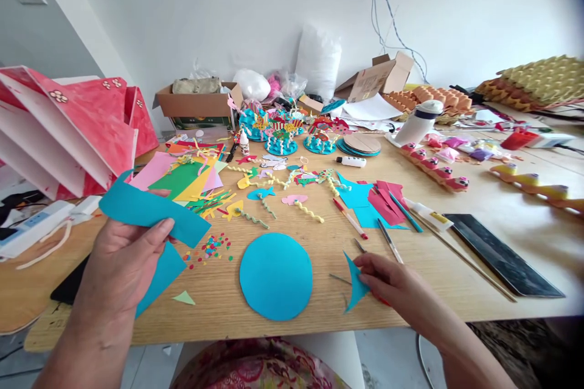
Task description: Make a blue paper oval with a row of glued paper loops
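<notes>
My left hand pinches a long blue paper strip between thumb and fingers, raised above the table's left side. Below that hand lies another blue paper piece. A small curved blue paper scrap is gripped by my right hand near the table's front edge. Scissor blades and a bit of red handle show around that hand; whether it also holds the scissors I cannot tell. Between the hands, a blue paper circle rests flat on the wooden table.
Colored paper sheets, confetti dots and paper fish with twisted tails lie beyond the circle. Pens, a glue tube and a black tablet-like slab are at right. Decorated blue crafts stand behind.
</notes>
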Action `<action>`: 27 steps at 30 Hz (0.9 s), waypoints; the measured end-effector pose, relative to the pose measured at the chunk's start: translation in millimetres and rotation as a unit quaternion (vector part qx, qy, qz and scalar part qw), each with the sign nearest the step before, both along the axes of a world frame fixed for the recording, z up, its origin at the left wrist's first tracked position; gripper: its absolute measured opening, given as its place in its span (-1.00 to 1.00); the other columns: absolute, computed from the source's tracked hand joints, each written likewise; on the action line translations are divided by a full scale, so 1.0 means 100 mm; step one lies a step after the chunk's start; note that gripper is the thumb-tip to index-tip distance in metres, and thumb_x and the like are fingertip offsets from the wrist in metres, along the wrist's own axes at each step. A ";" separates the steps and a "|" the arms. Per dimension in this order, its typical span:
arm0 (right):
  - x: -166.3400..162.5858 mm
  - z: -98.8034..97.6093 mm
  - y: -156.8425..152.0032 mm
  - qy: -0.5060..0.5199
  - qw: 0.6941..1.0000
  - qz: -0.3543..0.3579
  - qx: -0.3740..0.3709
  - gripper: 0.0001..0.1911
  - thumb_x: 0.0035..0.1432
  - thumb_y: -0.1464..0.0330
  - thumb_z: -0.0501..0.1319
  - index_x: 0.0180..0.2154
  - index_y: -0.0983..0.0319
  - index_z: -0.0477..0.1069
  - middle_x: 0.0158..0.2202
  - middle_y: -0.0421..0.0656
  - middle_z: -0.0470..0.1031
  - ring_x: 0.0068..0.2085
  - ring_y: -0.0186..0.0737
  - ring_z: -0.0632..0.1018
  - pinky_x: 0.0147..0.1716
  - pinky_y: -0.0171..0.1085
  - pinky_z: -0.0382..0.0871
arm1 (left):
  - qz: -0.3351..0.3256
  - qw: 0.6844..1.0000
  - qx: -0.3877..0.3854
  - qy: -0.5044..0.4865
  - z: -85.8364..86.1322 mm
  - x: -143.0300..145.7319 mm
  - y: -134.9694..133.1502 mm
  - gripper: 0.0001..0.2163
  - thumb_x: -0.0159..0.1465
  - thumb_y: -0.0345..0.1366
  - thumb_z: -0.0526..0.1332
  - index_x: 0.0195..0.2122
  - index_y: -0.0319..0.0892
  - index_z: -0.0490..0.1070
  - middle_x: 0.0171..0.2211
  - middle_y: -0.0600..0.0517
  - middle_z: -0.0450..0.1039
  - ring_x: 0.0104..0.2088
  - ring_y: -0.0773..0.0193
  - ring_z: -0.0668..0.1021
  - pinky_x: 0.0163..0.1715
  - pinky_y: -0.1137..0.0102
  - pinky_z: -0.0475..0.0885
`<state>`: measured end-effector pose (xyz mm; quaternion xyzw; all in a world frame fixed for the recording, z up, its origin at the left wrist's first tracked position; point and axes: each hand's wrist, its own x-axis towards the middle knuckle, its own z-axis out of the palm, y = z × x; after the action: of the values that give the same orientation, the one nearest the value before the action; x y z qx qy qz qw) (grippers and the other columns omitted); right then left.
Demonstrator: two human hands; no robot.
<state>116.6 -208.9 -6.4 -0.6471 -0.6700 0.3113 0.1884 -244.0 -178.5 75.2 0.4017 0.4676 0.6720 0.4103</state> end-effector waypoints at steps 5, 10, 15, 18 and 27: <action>-0.13 0.00 0.11 -0.104 0.993 -0.053 0.017 -0.77 0.10 0.29 0.02 -0.34 0.18 0.42 -0.45 -0.22 0.54 -0.39 -0.23 0.53 -0.41 -0.35 0.29 | -0.019 1.000 -0.001 -0.007 -0.02 0.06 0.00 -0.76 -0.04 -0.45 0.36 -0.33 -0.14 0.44 -0.32 0.14 0.50 -0.37 0.37 0.48 -0.42 0.54 0.40; -0.22 -0.03 0.31 -0.160 0.983 -0.076 0.043 -0.71 0.13 0.37 -0.01 -0.20 0.26 0.42 -0.18 -0.03 0.53 -0.20 -0.09 0.53 -0.24 -0.25 0.31 | -0.019 1.000 0.000 -0.008 0.04 0.13 -0.03 -0.64 -0.08 -0.43 0.38 -0.22 -0.11 0.44 -0.35 0.16 0.50 -0.44 0.39 0.47 -0.50 0.56 0.38; -0.28 -0.15 -0.08 -0.187 0.981 -0.026 0.051 -0.66 0.18 0.35 -0.06 -0.21 0.24 0.46 -0.12 -0.04 0.52 -0.13 -0.11 0.53 -0.19 -0.24 0.36 | -0.012 1.000 -0.011 0.002 0.00 0.08 -0.04 -0.66 -0.10 -0.43 0.39 -0.25 -0.14 0.45 -0.41 0.16 0.50 -0.47 0.40 0.48 -0.56 0.61 0.39; -0.38 -0.36 -0.38 -0.275 0.953 0.026 0.126 -0.61 0.15 0.32 0.01 -0.04 0.32 0.39 0.01 0.04 0.43 -0.09 -0.05 0.52 -0.17 -0.17 0.41 | -0.024 1.000 -0.002 -0.009 -0.08 0.08 -0.01 -0.65 -0.12 -0.41 0.40 -0.26 -0.14 0.45 -0.38 0.14 0.50 -0.43 0.38 0.50 -0.58 0.63 0.39; -0.11 -0.74 -1.28 -0.362 0.882 0.118 0.278 -0.54 -0.05 0.36 0.15 -0.05 0.31 0.41 0.04 0.06 0.38 -0.10 -0.01 0.53 -0.22 -0.15 0.44 | -0.096 0.995 0.005 -0.011 -0.08 0.32 0.01 -0.65 -0.09 -0.36 0.39 -0.24 -0.16 0.45 -0.38 0.07 0.52 -0.36 0.30 0.53 -0.40 0.51 0.47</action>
<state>105.5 -337.2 -80.7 -0.5521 -0.8219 -0.1234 0.0667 -211.8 -177.7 67.6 0.4393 0.4192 0.6364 0.4757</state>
